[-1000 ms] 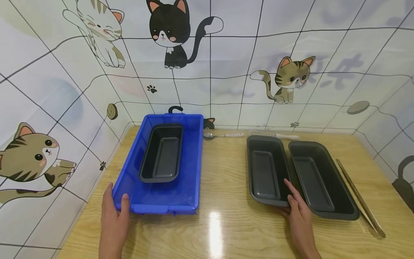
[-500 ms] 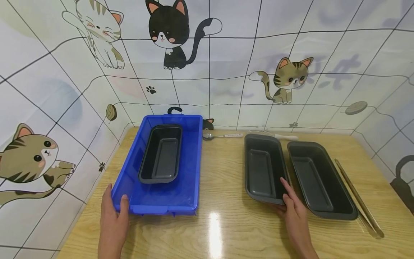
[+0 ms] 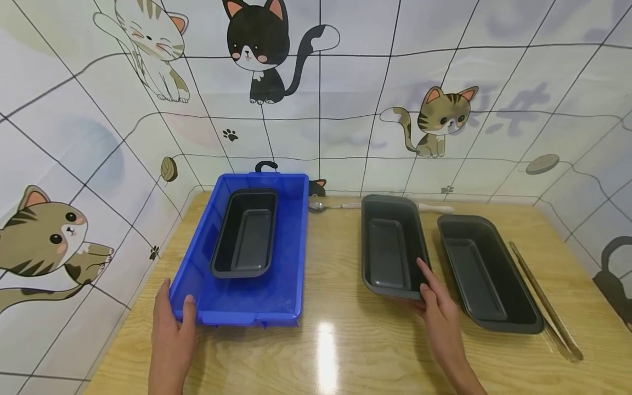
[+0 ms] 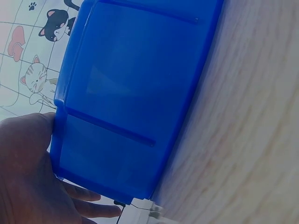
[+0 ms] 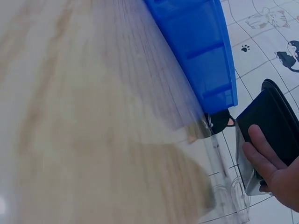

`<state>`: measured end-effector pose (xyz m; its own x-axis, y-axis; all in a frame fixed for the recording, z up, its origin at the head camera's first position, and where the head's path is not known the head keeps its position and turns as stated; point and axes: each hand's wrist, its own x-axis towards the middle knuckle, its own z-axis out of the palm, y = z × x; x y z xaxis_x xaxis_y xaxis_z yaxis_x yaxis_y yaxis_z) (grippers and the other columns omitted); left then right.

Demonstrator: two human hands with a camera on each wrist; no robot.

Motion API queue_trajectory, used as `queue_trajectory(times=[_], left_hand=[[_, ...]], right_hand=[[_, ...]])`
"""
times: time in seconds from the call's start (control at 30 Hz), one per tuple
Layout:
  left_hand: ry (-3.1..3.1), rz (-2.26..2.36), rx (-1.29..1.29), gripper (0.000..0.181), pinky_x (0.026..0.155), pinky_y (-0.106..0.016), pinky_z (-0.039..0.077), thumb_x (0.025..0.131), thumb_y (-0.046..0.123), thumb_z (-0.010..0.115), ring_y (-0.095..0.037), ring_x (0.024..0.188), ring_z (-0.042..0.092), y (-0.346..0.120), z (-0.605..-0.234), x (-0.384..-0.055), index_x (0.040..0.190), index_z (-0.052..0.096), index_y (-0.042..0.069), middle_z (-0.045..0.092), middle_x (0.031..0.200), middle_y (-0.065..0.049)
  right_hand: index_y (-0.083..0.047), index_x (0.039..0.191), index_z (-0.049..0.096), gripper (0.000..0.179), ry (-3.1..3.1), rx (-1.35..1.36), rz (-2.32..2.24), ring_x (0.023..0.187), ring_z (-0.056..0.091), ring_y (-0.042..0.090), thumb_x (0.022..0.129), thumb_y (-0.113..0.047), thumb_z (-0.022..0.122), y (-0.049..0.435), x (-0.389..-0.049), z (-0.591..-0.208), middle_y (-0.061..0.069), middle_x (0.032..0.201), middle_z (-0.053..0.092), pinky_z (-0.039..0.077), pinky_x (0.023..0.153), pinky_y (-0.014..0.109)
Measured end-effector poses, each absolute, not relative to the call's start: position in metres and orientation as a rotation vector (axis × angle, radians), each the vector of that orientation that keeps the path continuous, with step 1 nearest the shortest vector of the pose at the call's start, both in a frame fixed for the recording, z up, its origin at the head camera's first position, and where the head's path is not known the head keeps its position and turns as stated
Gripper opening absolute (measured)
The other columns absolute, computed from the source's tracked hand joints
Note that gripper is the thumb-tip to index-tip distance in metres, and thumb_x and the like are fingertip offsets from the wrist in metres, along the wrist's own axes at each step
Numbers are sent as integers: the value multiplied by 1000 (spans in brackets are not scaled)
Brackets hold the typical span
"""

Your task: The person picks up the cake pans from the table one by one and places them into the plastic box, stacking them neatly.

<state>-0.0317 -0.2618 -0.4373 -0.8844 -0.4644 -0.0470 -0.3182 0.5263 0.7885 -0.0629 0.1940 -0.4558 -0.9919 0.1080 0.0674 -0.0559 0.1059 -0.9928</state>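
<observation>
My right hand (image 3: 441,323) holds a dark grey loaf pan (image 3: 390,252) by its near right corner, thumb and index finger over the rim and the other fingers underneath. In the right wrist view the pan (image 5: 266,126) is held above the wooden table. My left hand (image 3: 170,334) rests at the near left corner of a blue plastic tray (image 3: 283,307), thumb at the front rim and straight fingers along the left side. A second loaf pan (image 3: 245,236) lies inside that tray. To the right of my right hand, a third loaf pan (image 3: 486,274) stands on the table.
A spoon (image 3: 318,207) lies at the back of the table beside the tray. The white handle of a utensil (image 3: 436,208) sticks out behind the held pan. A long gold-coloured utensil (image 3: 545,302) lies at the far right. A cat-patterned wall covering (image 3: 345,131) encloses the table.
My right hand has carried the loaf pan to the left and slightly farther back, widening the gap to the pan on the right. The left hand and tray have stayed put.
</observation>
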Motion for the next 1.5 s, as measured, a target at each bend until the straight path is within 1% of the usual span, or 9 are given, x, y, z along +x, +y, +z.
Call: queue_trajectory(times=[0.17,0.33,0.5,0.67,1.0,1.1,1.27,1.43,1.5], left_hand=[[-2584,-1291,653,72,131,-76,17,119,35,39,-57,164,17,-262,-437,-33,177,4,9,12,181,-30],[-2573,-1290,634,72,132,-74,17,119,32,40,-57,164,18,-262,-438,-33,177,6,7,13,180,-31],[-2585,-1283,644,72,132,-74,17,119,32,40,-56,164,17,-262,-438,-33,177,5,7,12,181,-30],[-2585,-1288,639,72,132,-74,17,119,33,40,-56,165,17,-261,-438,-34,177,5,7,12,181,-30],[-2577,-1300,623,72,132,-74,17,119,33,40,-56,165,16,-264,-438,-33,177,5,7,11,181,-30],[-2575,-1302,615,72,132,-73,17,119,32,40,-57,165,17,-266,-439,-32,177,5,7,11,181,-31],[-2556,-1305,608,72,133,-72,16,119,30,41,-57,164,17,-268,-440,-31,177,7,5,13,179,-33],[-2595,-1307,660,73,131,-75,17,119,34,38,-58,164,16,-265,-440,-34,177,3,7,10,180,-32],[-2604,-1301,668,73,131,-76,17,119,35,38,-58,164,16,-264,-440,-35,177,3,7,9,181,-32]], right_hand=[[-16,173,35,51,-2221,1,2016,101,78,2,122,-20,35,186,-68,-445,25,176,27,63,92,18],[-17,173,36,51,-2196,79,2036,100,79,5,122,-21,36,179,-73,-432,27,175,28,63,94,20],[-15,173,35,52,-2152,169,2091,103,80,5,122,-22,35,171,-81,-421,34,161,43,62,98,21],[-8,174,32,53,-2097,261,2146,105,80,6,122,-19,33,160,-89,-411,38,156,45,62,98,24],[-12,173,33,54,-2119,292,2225,104,81,8,120,-11,33,126,-107,-391,33,163,46,64,98,26],[-17,173,35,54,-2160,272,2236,107,82,16,119,-11,35,111,-114,-388,30,159,52,64,99,28],[-17,174,33,55,-2229,325,2222,118,78,37,119,-13,36,81,-121,-384,26,164,50,61,107,44],[-10,175,28,56,-2194,430,2302,117,78,44,119,-10,33,51,-123,-383,33,152,60,59,110,52],[-9,175,27,57,-2182,453,2347,115,78,44,118,-10,33,40,-123,-383,34,145,65,60,109,50]])
